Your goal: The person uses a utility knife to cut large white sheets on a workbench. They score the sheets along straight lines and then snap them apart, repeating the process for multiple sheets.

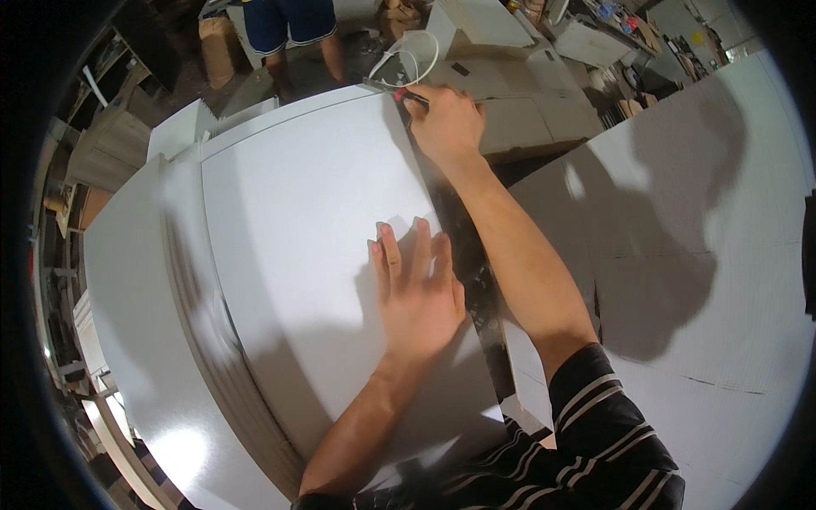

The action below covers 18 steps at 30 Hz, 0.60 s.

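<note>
A white panel (pixel 306 187) lies in front of me on a stack of panels. My left hand (pixel 418 293) rests on its right half, palm down with the fingers spread, holding nothing. At the panel's far right corner, my right hand (pixel 446 123) is closed around a slim tool (pixel 405 95) with a red and black handle. The tool's thin grey end reaches left along the panel's far edge. My fingers hide much of the handle, and the tool's exact kind cannot be made out.
Left of the panel stands another stack of boards (pixel 127 255). A large white sheet (pixel 671 340) with my shadow on it lies to the right. Beyond the far edge are a pale bucket (pixel 418 53), a brown sack (pixel 219 53) and a standing person in blue shorts (pixel 289 24).
</note>
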### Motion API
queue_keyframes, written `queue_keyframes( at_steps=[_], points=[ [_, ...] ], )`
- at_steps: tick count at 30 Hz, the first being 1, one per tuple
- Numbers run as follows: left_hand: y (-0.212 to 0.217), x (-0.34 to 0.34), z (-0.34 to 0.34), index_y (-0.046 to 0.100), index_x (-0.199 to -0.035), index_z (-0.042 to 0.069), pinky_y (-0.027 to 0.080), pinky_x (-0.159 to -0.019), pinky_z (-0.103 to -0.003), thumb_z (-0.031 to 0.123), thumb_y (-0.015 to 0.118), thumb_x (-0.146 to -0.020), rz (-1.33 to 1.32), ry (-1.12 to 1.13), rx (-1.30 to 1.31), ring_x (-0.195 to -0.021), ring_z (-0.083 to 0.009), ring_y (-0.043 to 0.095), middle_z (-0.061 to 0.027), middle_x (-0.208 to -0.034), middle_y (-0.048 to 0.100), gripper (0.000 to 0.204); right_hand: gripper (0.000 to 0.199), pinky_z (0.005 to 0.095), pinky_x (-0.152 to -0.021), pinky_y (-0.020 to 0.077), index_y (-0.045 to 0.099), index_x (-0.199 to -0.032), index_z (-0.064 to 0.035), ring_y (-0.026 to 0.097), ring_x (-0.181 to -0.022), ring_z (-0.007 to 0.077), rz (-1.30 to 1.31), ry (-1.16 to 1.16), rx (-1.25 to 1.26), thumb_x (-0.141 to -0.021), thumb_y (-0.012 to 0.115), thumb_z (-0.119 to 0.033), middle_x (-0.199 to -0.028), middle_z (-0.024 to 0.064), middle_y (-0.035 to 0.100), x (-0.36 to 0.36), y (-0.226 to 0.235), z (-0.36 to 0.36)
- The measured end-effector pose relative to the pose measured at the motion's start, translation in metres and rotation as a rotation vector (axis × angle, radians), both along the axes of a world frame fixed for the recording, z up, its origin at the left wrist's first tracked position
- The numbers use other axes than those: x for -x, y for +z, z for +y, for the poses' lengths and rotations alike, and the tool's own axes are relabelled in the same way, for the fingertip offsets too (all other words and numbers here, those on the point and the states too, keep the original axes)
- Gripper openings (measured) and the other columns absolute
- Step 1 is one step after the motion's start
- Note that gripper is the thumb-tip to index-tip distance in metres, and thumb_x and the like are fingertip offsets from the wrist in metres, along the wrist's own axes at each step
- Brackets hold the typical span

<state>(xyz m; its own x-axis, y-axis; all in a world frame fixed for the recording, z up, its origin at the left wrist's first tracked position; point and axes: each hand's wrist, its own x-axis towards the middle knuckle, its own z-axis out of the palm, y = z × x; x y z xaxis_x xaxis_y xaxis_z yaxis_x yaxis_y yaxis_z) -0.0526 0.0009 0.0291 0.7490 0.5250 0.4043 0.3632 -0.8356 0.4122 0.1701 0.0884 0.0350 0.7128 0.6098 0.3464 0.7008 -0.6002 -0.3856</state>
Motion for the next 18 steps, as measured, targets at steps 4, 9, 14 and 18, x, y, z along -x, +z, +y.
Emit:
queue_keyframes(
  at_steps=[4, 9, 14, 18],
  points=[
    [0.005, 0.001, 0.001, 0.068, -0.128, 0.004, 0.032, -0.120, -0.062, 0.010, 0.068, -0.086, -0.063, 0.018, 0.118, -0.144, -0.0494, 0.043, -0.0183, -0.144, 0.060, 0.042, 0.032, 0.0463, -0.092, 0.0531, 0.076, -0.119, -0.0150, 0.071, -0.103, 0.0366, 0.427, -0.021, 0.001, -0.096, 0.068, -0.036, -0.106, 0.0139, 0.076, -0.004, 0.005, -0.008],
    [0.006, -0.004, 0.009, 0.067, -0.124, 0.003, 0.046, -0.108, -0.051, 0.002, 0.066, -0.086, -0.345, 0.049, 0.280, -0.121, -0.0404, 0.062, -0.0179, -0.126, 0.068, 0.038, 0.040, 0.0380, -0.077, 0.0534, 0.070, -0.108, 0.0019, 0.071, -0.084, 0.0260, 0.496, 0.135, -0.136, -0.092, 0.075, -0.035, -0.091, 0.0154, 0.074, 0.002, 0.017, -0.046],
    [0.061, 0.027, 0.038, 0.067, -0.106, 0.005, 0.052, -0.091, -0.036, 0.002, 0.054, -0.099, -0.942, 0.272, 0.551, -0.098, -0.0206, 0.067, -0.0093, -0.109, 0.070, 0.015, 0.024, 0.0329, -0.064, 0.0499, 0.067, -0.103, -0.0014, 0.059, -0.069, 0.0130, 1.098, 0.137, -0.411, -0.088, 0.080, -0.015, -0.081, 0.0050, 0.067, 0.009, 0.066, -0.106],
    [0.173, 0.143, 0.077, 0.064, -0.110, 0.006, 0.050, -0.094, -0.035, 0.011, 0.047, -0.106, -0.884, -0.081, -0.356, -0.105, -0.0188, 0.065, -0.0081, -0.113, 0.068, 0.018, 0.022, 0.0357, -0.061, 0.0528, 0.059, -0.106, -0.0042, 0.063, -0.072, 0.0168, 1.473, 0.236, -0.677, -0.094, 0.074, -0.016, -0.087, 0.0080, 0.066, 0.026, 0.089, -0.166]
  ],
)
